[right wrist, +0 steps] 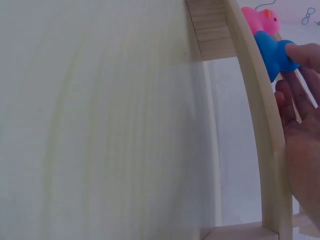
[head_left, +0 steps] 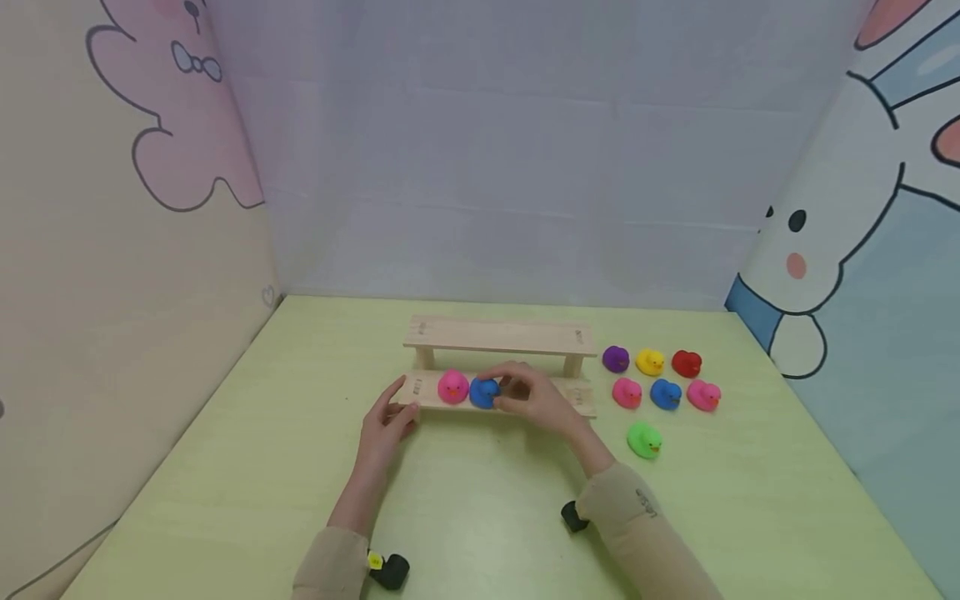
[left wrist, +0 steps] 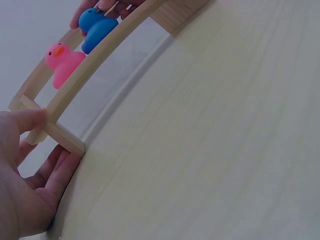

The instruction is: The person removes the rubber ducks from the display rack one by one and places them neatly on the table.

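Note:
A two-step wooden rack (head_left: 498,333) stands on the table, its lower plank nearer me. My left hand (head_left: 382,429) grips the left end of that lower plank; the thumb (left wrist: 31,120) lies at the plank's edge and the fingers are by the leg below. On the lower plank sits a pink rubber duck (head_left: 453,387), left of centre. Right beside it is a blue rubber duck (head_left: 483,393), pinched between the thumb and fingers of my right hand (head_left: 542,402). In the right wrist view the thumb presses on the blue duck's (right wrist: 270,55) head.
Right of the rack, several more rubber ducks stand on the table: purple (head_left: 616,359), yellow (head_left: 650,362) and red (head_left: 686,363) at the back, then pink (head_left: 627,392), blue (head_left: 665,394) and another pink duck (head_left: 703,395), with a green duck (head_left: 644,440) closest. Curtains hang around the table.

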### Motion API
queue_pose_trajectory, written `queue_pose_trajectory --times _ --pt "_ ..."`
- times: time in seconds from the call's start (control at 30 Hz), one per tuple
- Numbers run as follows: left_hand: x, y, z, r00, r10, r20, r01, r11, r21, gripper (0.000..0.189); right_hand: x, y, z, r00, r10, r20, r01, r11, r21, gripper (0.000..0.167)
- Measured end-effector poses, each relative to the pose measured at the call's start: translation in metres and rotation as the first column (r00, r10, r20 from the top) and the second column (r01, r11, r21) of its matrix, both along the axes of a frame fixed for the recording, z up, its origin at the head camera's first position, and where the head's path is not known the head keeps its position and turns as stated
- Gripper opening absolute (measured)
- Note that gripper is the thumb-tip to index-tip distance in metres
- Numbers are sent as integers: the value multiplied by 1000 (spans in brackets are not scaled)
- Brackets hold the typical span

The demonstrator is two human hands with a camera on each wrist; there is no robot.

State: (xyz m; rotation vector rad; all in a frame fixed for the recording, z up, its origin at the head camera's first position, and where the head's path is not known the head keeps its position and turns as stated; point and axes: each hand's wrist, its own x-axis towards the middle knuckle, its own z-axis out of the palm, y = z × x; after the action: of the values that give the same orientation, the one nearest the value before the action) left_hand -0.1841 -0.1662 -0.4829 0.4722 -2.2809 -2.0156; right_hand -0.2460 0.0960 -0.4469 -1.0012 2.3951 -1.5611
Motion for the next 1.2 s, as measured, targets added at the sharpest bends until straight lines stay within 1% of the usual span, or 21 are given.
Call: queue_pose_trajectory --times 0.13,0.33,0.53,0.57,0.6,0.73,0.8,0.87,1.0,1.07,1.2 --pt "-1 -1 -1 1000 -5 9 5 1000 -7 56 -1 2 -2 1000 -18 24 18 1000 -8 35" --pt "-1 -1 -1 1000 -12 -8 12 1000 -5 56 -3 4 -4 998 -48 38 48 999 -17 35" --pt "-1 -2 1 1000 -17 -10 17 1000 8 57 11 3 22 998 -37 54 38 999 -19 35" --pt "0 -2 2 1000 -21 -12 22 1000 14 58 14 3 26 998 -35 58 36 999 -18 35" --pt "1 -2 4 1000 -25 -13 25 999 20 58 14 3 27 998 -34 59 35 999 -16 35" --pt "6 1 18 999 -37 -7 38 999 34 59 15 2 28 998 -31 58 32 999 -16 36" --pt "8 2 21 999 -39 -5 39 999 34 58 15 2 28 998 -30 59 31 999 -17 36" --pt "7 2 20 999 -37 -6 37 999 31 58 15 2 27 998 -29 57 30 999 -19 36" --pt "2 0 8 1000 -22 -8 22 1000 20 58 16 2 28 997 -30 66 31 999 -15 35" --pt "1 0 4 1000 -14 -11 14 1000 10 59 16 2 28 997 -31 73 32 999 -10 36" --pt "0 0 2 1000 -3 -11 3 1000 1 59 6 3 14 995 -37 89 38 999 -7 36"
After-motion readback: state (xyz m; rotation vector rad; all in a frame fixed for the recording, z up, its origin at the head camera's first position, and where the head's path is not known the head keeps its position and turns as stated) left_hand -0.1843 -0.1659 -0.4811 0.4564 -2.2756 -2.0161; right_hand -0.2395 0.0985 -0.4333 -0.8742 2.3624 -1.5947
